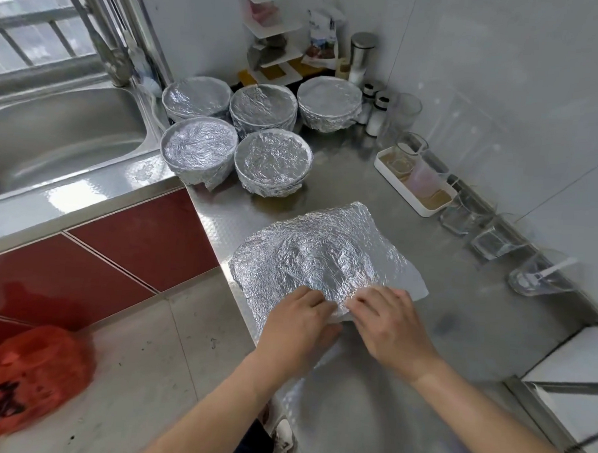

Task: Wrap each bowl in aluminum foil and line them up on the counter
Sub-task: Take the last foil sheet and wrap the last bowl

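Both grips (298, 317) (388, 316) pinch the foil (317, 251) edge.

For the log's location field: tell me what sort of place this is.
Most likely a home kitchen: a stainless sink with faucet, a steel counter holding foil-wrapped bowls, and seasoning shakers.

You have five foil-wrapped bowls standing upright, packed close at the back of the counter (428, 204): the back-left bowl (197, 97), back-middle bowl (263, 108) and back-right bowl (328, 102) in one row, with the front-left bowl (199, 148) and front-right bowl (273, 162) just before them. Each has crinkled foil flat across its rim and tucked down its sides. Nearer you, a crumpled foil sheet (316, 258) lies humped over something hidden, its near edge pinched by your left hand (300, 317) and right hand (389, 319).
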